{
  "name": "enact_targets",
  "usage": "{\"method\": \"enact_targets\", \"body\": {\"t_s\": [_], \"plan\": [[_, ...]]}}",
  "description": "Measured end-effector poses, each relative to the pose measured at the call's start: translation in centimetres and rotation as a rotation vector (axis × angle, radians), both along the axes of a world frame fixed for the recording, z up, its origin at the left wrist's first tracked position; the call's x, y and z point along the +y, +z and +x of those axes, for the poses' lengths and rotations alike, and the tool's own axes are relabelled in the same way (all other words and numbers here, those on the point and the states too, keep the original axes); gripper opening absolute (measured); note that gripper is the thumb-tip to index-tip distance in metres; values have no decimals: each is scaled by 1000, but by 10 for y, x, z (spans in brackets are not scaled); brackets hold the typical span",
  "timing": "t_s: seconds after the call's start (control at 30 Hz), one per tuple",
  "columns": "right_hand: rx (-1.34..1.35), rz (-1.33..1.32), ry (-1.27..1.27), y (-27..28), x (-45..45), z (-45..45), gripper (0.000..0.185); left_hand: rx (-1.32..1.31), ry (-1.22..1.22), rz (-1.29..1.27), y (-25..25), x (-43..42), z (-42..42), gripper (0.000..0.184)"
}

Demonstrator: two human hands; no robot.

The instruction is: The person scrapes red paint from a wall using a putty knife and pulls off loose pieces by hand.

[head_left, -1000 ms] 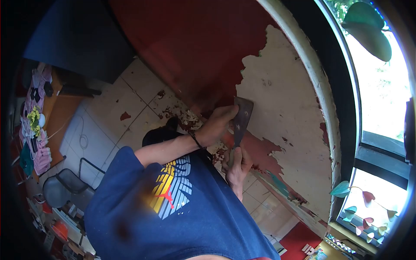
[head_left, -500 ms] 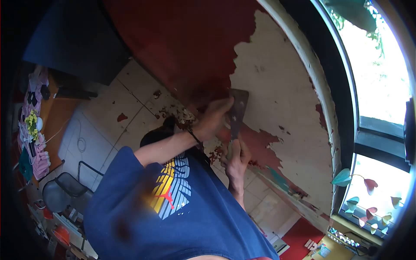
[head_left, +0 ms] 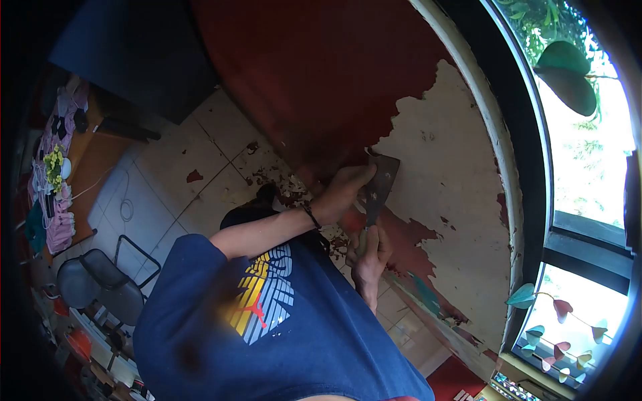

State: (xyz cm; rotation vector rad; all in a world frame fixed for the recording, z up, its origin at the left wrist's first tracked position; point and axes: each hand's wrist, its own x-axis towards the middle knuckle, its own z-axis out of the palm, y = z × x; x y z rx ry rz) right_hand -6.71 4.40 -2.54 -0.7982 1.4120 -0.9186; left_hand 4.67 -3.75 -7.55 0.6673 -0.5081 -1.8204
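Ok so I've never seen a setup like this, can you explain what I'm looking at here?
There's no machine, just a person's two bare hands. The camera is worn on the head, looking down past the wearer's own blue shirt. The right hand grips the handle of a flat scraper, and the left hand is at the blade. They're beside a wall: part has dark red paint, part is a pale bare patch with ragged edges. Red flakes lie on the tiled floor. The bright area to the right is a window.
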Motion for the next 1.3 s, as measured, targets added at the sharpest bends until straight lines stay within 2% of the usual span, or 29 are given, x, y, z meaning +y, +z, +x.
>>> {"method": "enact_targets", "body": {"t_s": [0.27, 0.33, 0.43, 0.53, 0.57, 0.63, 0.73, 0.8, 0.9, 0.97, 1.13, 1.3], "plan": [[6, -69, 33, -4, -6, -9, 34, -101, 5, -78, 12, -5, 1, 37], [28, -61, 50, -6, -11, -4, 34, -214, 65, -92, 20, -7, 11, 34], [-65, -52, 9, 9, -5, 3, 32, -96, 48, -36, 22, -5, 9, 32], [0, -36, -23, 17, -12, 3, 32, 9, 110, -33, 17, -5, -1, 37], [61, -40, 41, 16, -20, 1, 32, 6, 106, -35, 14, -10, 1, 37], [128, -27, 80, 11, -28, 9, 31, -11, 235, 39, 11, -18, 8, 36], [69, -77, 133, 9, -38, 29, 37, 117, 122, -18, 26, -22, 35, 34], [37, -41, 46, 8, -24, 22, 35, 71, 119, 15, 8, -17, 23, 35], [-27, 9, 92, 0, -15, 6, 36, 14, 103, 93, 1, -8, 10, 36], [22, 1, 95, 2, -13, 5, 36, -5, 86, 134, 2, -4, 13, 36], [97, -16, 36, 19, -7, -2, 35, -20, -8, -68, 9, -9, 6, 38], [98, -27, 27, 24, -6, 15, 36, 29, -7, -73, 10, -13, 13, 38]]}}
